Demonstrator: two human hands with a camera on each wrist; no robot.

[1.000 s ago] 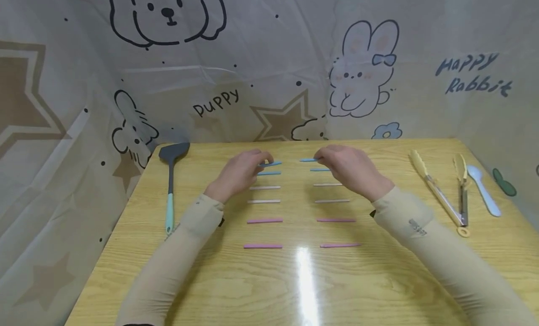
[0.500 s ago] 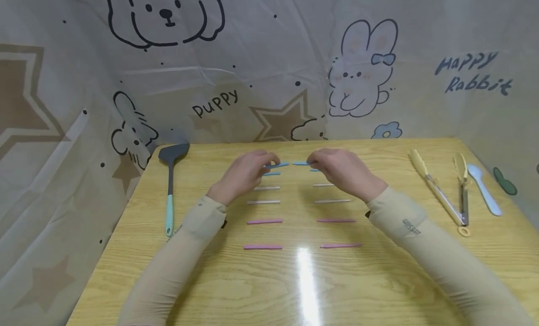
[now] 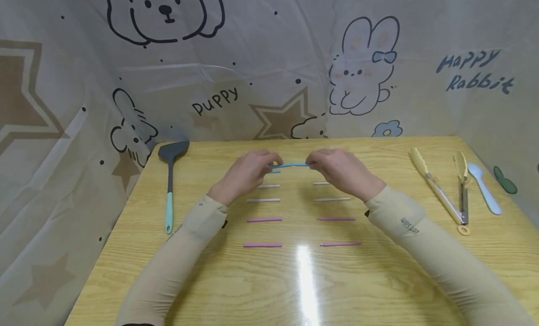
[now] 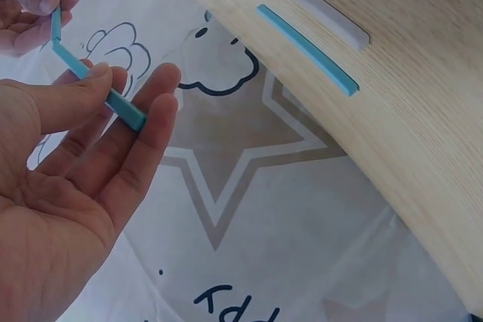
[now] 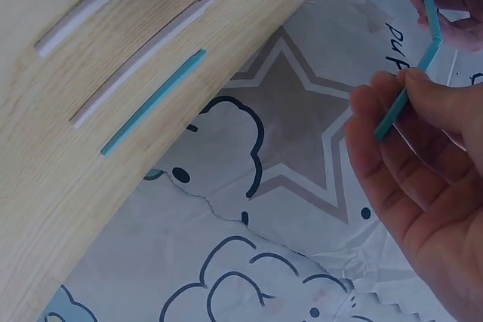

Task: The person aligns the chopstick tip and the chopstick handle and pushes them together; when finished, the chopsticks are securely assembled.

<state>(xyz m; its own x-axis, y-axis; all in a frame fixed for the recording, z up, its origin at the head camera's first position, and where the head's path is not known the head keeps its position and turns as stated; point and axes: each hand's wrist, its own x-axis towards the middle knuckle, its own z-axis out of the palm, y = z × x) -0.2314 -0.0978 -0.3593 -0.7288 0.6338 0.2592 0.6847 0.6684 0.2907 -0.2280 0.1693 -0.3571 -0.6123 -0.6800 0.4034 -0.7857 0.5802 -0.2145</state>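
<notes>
the left hand (image 3: 247, 170) pinches a blue stick (image 4: 127, 109) between thumb and fingers, the right hand (image 3: 346, 172) pinches another blue stick (image 5: 391, 117) likewise, and the 2 meet end to end, slightly bent, above the wooden table (image 3: 219, 279).

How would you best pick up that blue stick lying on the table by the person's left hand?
Probably by its middle, coming down from above with thumb and fingertip across its long sides. The blue stick lies flat and is straight and narrow, so those sides look easiest to pinch; the white stick runs alongside, so slim fingertips should fit best.
</notes>
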